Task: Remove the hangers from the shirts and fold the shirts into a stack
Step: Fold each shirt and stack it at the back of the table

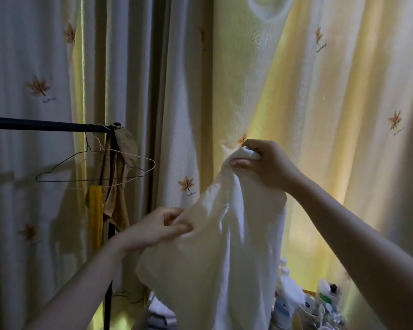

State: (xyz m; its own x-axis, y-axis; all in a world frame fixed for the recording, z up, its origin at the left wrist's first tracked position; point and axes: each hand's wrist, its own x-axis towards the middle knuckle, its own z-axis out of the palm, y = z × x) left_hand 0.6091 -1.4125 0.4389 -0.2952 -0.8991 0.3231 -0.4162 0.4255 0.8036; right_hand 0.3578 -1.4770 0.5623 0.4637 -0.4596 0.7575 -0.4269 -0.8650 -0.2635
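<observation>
While two bare wire hangers [93, 167] dangle on the rack [45, 126] at left, right hand [265, 163] and left hand [162, 225] pinch a white shirt [215, 246] aloft, unfolded, no stack visible.

No text is legible; curtain script [49, 99] and bottle labels [324, 298] blur.

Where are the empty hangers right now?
Head view, left side: two bare wire hangers hang near the end of the dark rail, beside the brown cloths, left of the white shirt.

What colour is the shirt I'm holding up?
The shirt is white, seen in the head view.
</observation>
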